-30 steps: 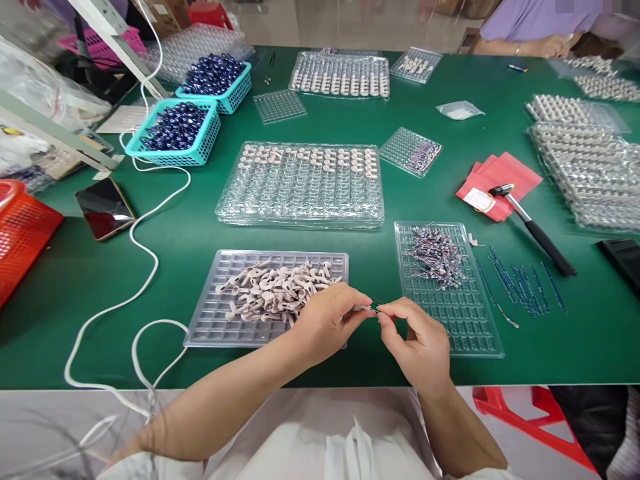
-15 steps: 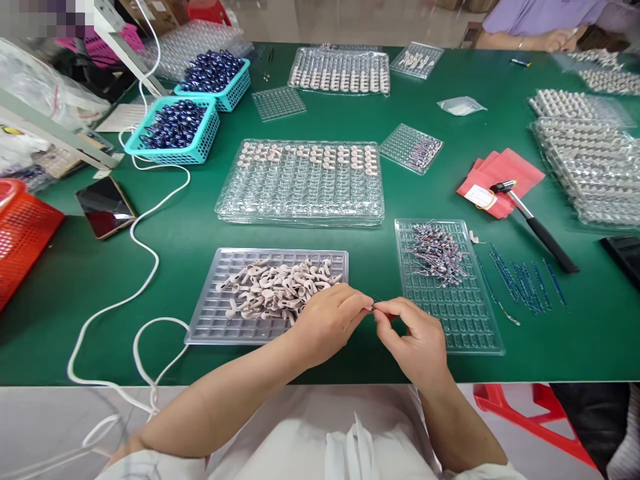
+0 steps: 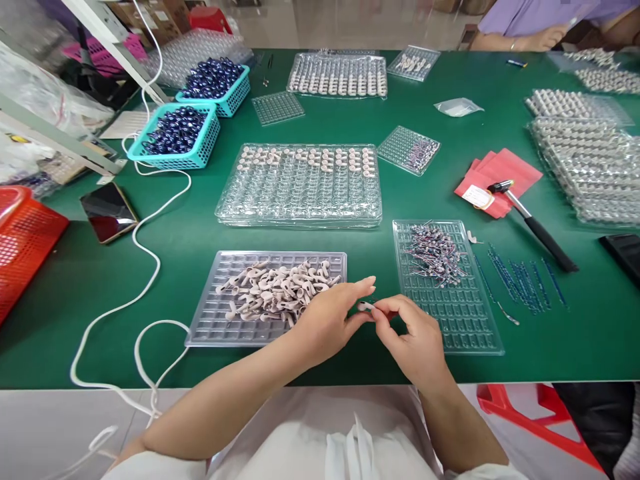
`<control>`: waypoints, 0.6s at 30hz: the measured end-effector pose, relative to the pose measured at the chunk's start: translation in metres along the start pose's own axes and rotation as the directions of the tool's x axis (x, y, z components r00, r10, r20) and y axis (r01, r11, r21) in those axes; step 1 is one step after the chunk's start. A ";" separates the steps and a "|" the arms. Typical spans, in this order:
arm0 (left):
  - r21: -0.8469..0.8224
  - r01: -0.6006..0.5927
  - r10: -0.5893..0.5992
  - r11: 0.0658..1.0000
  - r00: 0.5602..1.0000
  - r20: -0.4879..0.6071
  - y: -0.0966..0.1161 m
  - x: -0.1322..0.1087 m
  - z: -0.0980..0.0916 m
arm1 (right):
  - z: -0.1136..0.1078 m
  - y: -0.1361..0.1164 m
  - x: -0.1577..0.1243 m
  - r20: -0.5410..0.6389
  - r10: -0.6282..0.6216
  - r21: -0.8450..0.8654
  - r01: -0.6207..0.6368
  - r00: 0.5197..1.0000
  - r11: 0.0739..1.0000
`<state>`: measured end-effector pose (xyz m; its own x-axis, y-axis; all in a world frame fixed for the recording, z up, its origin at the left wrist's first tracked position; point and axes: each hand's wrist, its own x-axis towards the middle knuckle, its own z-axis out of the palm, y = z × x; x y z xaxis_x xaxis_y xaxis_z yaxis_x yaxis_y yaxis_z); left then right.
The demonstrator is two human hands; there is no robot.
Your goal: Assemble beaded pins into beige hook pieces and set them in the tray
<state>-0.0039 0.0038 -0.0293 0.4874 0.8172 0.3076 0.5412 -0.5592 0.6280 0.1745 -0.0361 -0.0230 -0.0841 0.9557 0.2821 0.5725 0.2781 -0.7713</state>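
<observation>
My left hand [image 3: 330, 319] and my right hand [image 3: 413, 337] meet fingertip to fingertip just above the green table [image 3: 190, 233], pinching one small beige piece [image 3: 365, 306] between them. The left index finger is lifted straight. Just left of the hands lies a clear tray [image 3: 225, 320] with a heap of beige pieces [image 3: 277, 290]. To the right, another clear tray [image 3: 465, 327] holds a pile of thin wire parts [image 3: 434, 252]. Beyond them lies a large clear blister tray [image 3: 300, 200] with beige pieces in its far rows.
A white cable [image 3: 145, 280] loops at the left by a phone [image 3: 107, 211] and a red basket [image 3: 23, 243]. Two teal baskets [image 3: 200, 143] hold dark blue beads. A hammer [image 3: 535, 227] lies on red sheets [image 3: 500, 177]; blue wires [image 3: 520, 280] are beside it. Another person's arm [image 3: 525, 41] rests at the far right.
The left index finger has lifted off the pinch and the small piece now shows between the fingertips. Both hands stayed in place.
</observation>
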 end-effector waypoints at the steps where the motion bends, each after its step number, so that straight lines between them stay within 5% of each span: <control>1: -0.078 0.064 -0.061 0.995 0.997 0.038 0.001 0.002 -0.004 | -0.001 0.000 0.000 -0.013 0.018 -0.001 -0.018 1.000 1.000; 7: -0.423 0.239 -0.183 0.874 0.969 0.168 0.005 0.012 -0.020 | -0.005 0.005 -0.002 -0.026 0.004 0.100 -0.002 1.000 0.995; 12: -0.515 0.268 -0.240 0.814 0.963 0.121 0.009 0.012 -0.022 | -0.007 0.006 -0.006 -0.022 0.046 0.260 -0.039 0.999 0.965; 18: -0.526 0.236 -0.214 0.817 0.971 0.103 0.008 0.010 -0.022 | -0.008 0.005 -0.006 -0.072 0.038 0.254 -0.019 0.997 0.967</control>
<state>-0.0091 0.0107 -0.0051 0.4283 0.8991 0.0908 0.1968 -0.1909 0.9617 0.1845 -0.0414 -0.0245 -0.0029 0.9561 0.2930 0.3484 0.2756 -0.8959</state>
